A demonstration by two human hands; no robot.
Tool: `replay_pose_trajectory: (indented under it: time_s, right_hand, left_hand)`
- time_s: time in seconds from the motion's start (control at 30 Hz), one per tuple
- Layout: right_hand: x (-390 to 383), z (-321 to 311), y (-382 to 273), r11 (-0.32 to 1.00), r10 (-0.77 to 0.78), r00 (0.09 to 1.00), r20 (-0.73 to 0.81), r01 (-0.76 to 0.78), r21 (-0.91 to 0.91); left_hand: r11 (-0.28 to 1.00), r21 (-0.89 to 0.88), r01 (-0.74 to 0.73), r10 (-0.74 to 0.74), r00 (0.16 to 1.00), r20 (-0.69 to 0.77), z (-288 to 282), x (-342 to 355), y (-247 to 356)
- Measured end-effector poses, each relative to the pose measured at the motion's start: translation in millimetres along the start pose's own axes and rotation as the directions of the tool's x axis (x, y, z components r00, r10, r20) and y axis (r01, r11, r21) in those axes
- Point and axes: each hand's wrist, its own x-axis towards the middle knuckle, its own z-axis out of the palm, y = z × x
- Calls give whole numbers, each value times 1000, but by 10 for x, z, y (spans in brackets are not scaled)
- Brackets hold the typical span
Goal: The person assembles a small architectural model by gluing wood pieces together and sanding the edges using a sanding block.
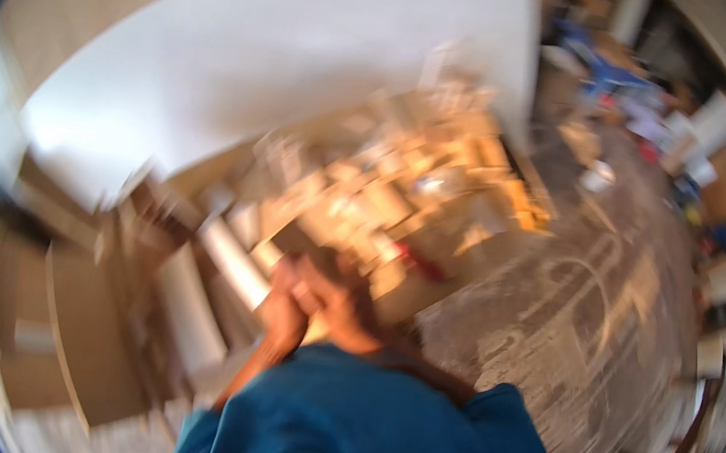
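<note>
The shirt (382, 431) is blue, the panel (331, 48) white, the heaped pieces (384, 204) yellowish tan.

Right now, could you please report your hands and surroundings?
Left hand and right hand together, any held item unclear. Tan pieces heaped just beyond. Blurred red item ahead, rightward.

Warm orange light falls across the heaped tan blocky pieces (384, 202) at the center of the frame and in pale patches on the dusty grey-brown floor (546, 296) at right. The broad smooth white panel (357, 61) at upper left glows bluish-white toward its left end and dulls to grey mid-panel. Heavy motion blur smears the pile and softens the bare left hand (282, 307) and bare right hand (341, 308), while the blue cloth shirt (382, 431) at bottom center looks sharper. Fisheye distortion bends edges near the rim; black fills the corners.
</note>
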Motion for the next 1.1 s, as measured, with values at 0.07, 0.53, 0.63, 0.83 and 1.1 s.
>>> replay_pose_trajectory:
  time_s: [0.07,0.53,0.63,0.83,1.1]
  right_hand:
    - [-7,101,108,1000,12,993,-121,-15,-24]
    - [-868,-765,330,913,276,878,-391,-367,-180]
    - [-1092,-970,159,870,285,852,-440,-422,-254]
    - [-1583,-1422,65,775,397,664,-633,-612,-157]
    - [-2830,-1986,-162,620,186,625,-758,-674,-403]
  left_hand:
    - [998,31,-62,57,986,155,-46,55,11]
    - [787,342,-513,244,769,591,941,-384,-538]
    - [661,302,-687,318,621,717,1053,-510,-659]
    - [440,212,-873,268,353,896,1463,-962,-780]
    - [450,8,-893,244,131,961,2002,-1902,-1436]
